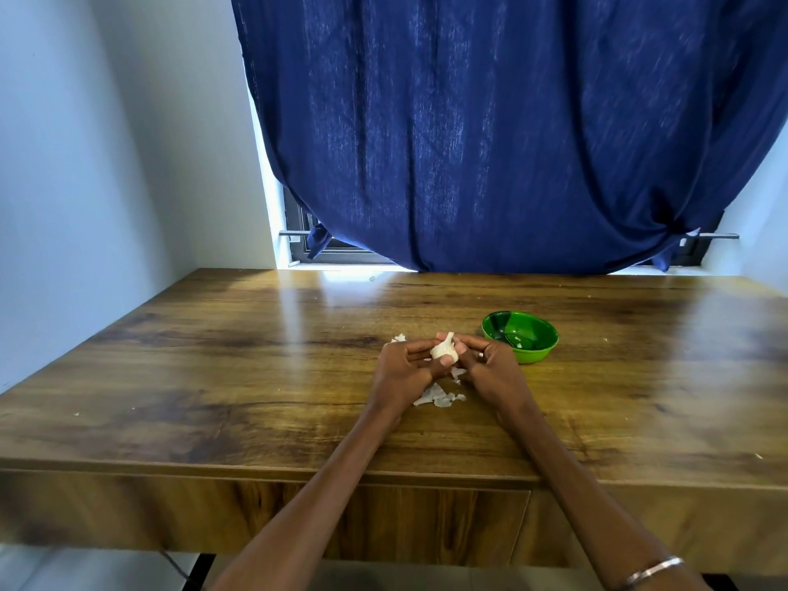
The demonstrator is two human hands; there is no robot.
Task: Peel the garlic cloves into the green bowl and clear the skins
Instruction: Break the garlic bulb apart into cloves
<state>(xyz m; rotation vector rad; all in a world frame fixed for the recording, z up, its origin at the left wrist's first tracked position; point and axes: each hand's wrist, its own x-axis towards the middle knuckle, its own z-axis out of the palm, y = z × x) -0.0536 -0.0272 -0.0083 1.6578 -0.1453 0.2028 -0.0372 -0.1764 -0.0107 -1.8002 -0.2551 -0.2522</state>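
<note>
I hold the garlic bulb between both my hands, just left of the green bowl and lifted a little above the wooden table; my left hand curls round its near and left side, the thumb pressed against the lower part of the bulb; my right hand closes on it from the bowl's side, fingers bent over the top, a ring on one of them; both grips are closed on the bulb, neither hand is slack. The bulb is pale and papery, its pointed tip tilted up and away from me; whether any clove has come loose inside my fingers I cannot tell.

The bowl stands on the table just right of my right hand, close to it but apart; a few small pale pieces lie on its floor. Torn garlic skins lie on the table left of the bowl and nearer to me, under and between my wrists; another scrap of skin shows beyond my left hand's knuckles, well left of the bowl. A bracelet sits on my right forearm; a dark blue curtain hangs beyond the bowl, past the table's far edge.
</note>
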